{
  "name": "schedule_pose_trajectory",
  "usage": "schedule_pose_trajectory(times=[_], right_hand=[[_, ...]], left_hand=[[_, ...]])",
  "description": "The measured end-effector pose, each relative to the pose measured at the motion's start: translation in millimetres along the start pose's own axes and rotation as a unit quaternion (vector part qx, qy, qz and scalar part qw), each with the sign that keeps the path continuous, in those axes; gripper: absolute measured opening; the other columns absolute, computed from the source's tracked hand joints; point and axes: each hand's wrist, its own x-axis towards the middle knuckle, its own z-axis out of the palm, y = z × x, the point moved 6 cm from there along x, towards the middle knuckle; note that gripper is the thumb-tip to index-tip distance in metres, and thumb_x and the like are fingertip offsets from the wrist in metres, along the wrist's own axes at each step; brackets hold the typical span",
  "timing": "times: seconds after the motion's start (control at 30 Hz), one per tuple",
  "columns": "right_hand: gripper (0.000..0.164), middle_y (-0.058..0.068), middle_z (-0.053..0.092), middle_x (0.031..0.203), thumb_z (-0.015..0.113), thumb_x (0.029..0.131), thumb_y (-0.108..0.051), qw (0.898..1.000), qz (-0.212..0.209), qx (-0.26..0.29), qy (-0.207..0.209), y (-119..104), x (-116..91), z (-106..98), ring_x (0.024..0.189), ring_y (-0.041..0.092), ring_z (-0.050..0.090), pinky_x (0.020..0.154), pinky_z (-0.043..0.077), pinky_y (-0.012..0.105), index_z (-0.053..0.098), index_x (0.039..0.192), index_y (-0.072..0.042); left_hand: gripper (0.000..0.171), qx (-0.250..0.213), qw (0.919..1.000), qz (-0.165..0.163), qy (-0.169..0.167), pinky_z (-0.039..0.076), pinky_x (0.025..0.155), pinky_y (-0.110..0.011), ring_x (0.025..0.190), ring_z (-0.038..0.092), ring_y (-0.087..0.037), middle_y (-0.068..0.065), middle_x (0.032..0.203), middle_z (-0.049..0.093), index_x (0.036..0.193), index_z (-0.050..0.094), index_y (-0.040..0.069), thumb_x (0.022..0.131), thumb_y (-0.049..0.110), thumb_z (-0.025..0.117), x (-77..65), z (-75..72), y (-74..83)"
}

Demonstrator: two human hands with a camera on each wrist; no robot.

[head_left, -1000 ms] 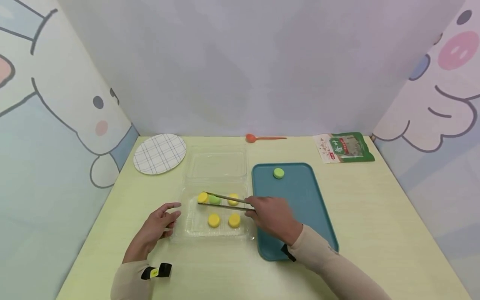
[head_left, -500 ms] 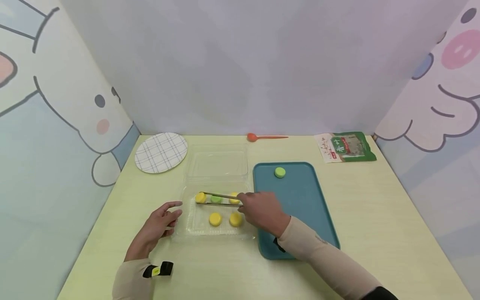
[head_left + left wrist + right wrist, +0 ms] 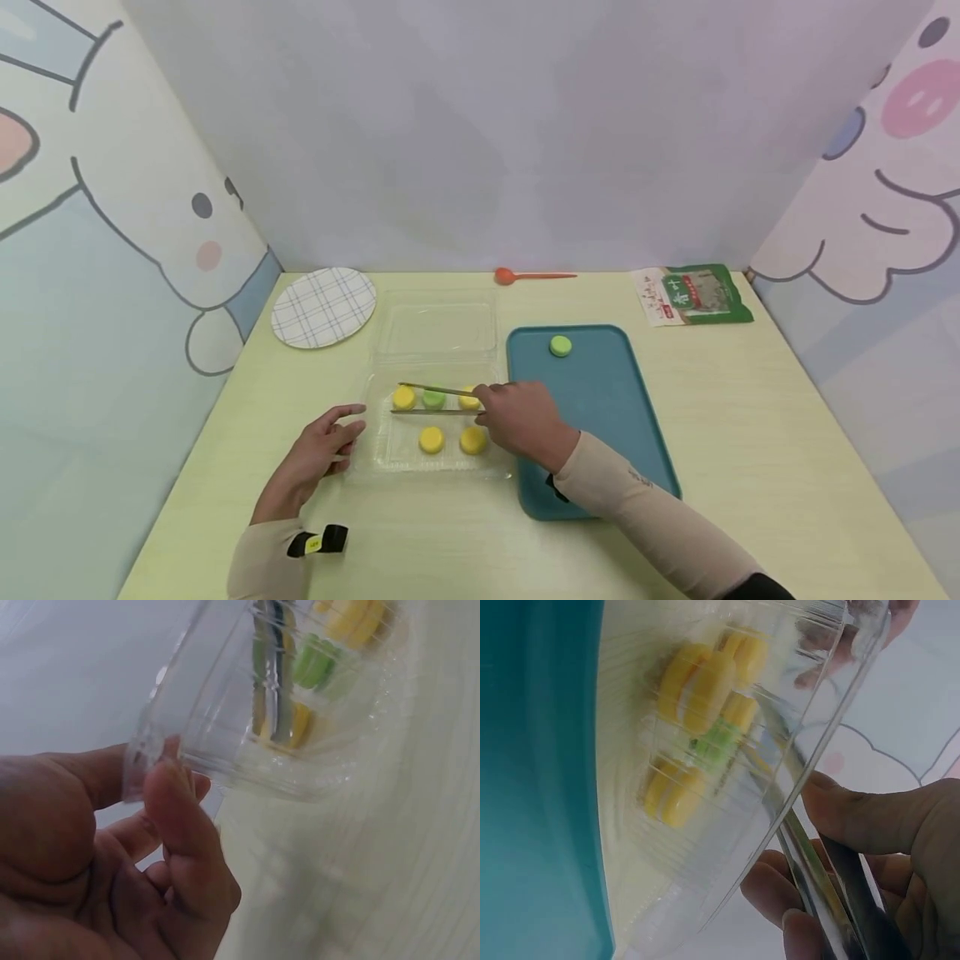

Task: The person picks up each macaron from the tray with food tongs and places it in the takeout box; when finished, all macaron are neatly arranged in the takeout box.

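Cannot read the small print on the packet [image 3: 696, 295] near the far right corner of the tabletop [image 3: 750, 425], nor see the rear of the tongs [image 3: 438, 412] behind the right hand [image 3: 528, 425].

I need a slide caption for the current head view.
Right hand holds tongs at yellow and green macarons in a clear box beside a teal tray; left hand grips the box's rim.

I see pale-yellow surface [image 3: 750, 433] | checked plate [image 3: 324, 307] | clear container [image 3: 401, 442] | red spoon [image 3: 536, 276] | blue tray [image 3: 600, 400] | green-white packet [image 3: 693, 295]

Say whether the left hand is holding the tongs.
No, the right hand grips the tongs; the left hand pinches the edge of the clear container.
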Motion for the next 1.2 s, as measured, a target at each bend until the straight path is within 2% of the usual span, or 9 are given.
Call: schedule_pose_trajectory(times=[0.23, 0.4, 0.6, 0.8, 0.97, 1.2], right_hand=[[0.033, -0.001, 0.072, 0.083, 0.084, 0.083, -0.028, 0.998, 0.016, 0.052, -0.012, 4.9, -6.1, 1.2, 0.059, 0.015, 0.062, 0.044, 0.04, 0.028, 0.071, 0.109, -0.012], [0.035, 0.001, 0.07, 0.079, 0.084, 0.084, -0.019, 0.995, 0.006, 0.101, 0.001, 9.5, -17.6, -2.1, 0.058, 0.013, 0.06, 0.049, 0.043, 0.028, 0.068, 0.112, -0.007], [0.034, 0.002, 0.07, 0.078, 0.078, 0.08, -0.006, 0.993, 0.0, 0.111, 0.027, 17.0, -30.5, -7.7, 0.053, 0.009, 0.051, 0.045, 0.038, 0.024, 0.068, 0.112, -0.005], [0.039, 0.004, 0.071, 0.079, 0.08, 0.077, -0.004, 0.992, 0.019, 0.112, 0.057, 27.9, -46.4, -11.1, 0.061, 0.012, 0.063, 0.049, 0.046, 0.026, 0.067, 0.113, -0.005], [0.044, 0.005, 0.072, 0.083, 0.081, 0.075, -0.003, 0.987, 0.061, 0.129, 0.07, 39.4, -59.0, -16.0, 0.065, 0.012, 0.066, 0.05, 0.047, 0.026, 0.067, 0.117, -0.006], [0.043, -0.001, 0.07, 0.081, 0.078, 0.076, -0.001, 0.977, 0.146, 0.142, 0.059, 56.9, -76.4, -19.1, 0.058, 0.007, 0.056, 0.049, 0.041, 0.024, 0.067, 0.117, -0.009]], left_hand=[[0.046, 0.0, 1.0, -0.003, 0.004, 0.042, 0.06, -0.029, 0.068, 0.043, -0.015, -0.001, 0.079, 0.045, 0.145, 0.046, 0.007, 0.105, 0.027, 0.057, -1.1, -1.5, -1.2], [0.046, 0.002, 1.0, -0.003, 0.0, 0.042, 0.06, -0.028, 0.068, 0.043, -0.015, -0.001, 0.079, 0.044, 0.145, 0.046, 0.007, 0.105, 0.026, 0.057, -0.6, -0.4, -0.6], [0.046, 0.004, 1.0, -0.003, 0.004, 0.042, 0.06, -0.028, 0.068, 0.043, -0.015, -0.001, 0.078, 0.044, 0.146, 0.046, 0.007, 0.105, 0.025, 0.057, -1.0, -1.0, -0.7], [0.047, 0.002, 1.0, -0.002, 0.004, 0.041, 0.06, -0.029, 0.068, 0.043, -0.015, -0.001, 0.079, 0.044, 0.146, 0.046, 0.006, 0.105, 0.026, 0.057, -0.7, -1.7, -0.9], [0.046, 0.001, 1.0, -0.003, 0.008, 0.041, 0.06, -0.029, 0.068, 0.043, -0.015, -0.001, 0.079, 0.044, 0.145, 0.047, 0.006, 0.105, 0.026, 0.057, -0.3, -1.7, -0.9], [0.045, 0.0, 0.9999, -0.005, 0.009, 0.041, 0.06, -0.029, 0.069, 0.043, -0.016, -0.001, 0.079, 0.044, 0.145, 0.047, 0.006, 0.105, 0.025, 0.057, 0.2, 0.2, -1.1]])
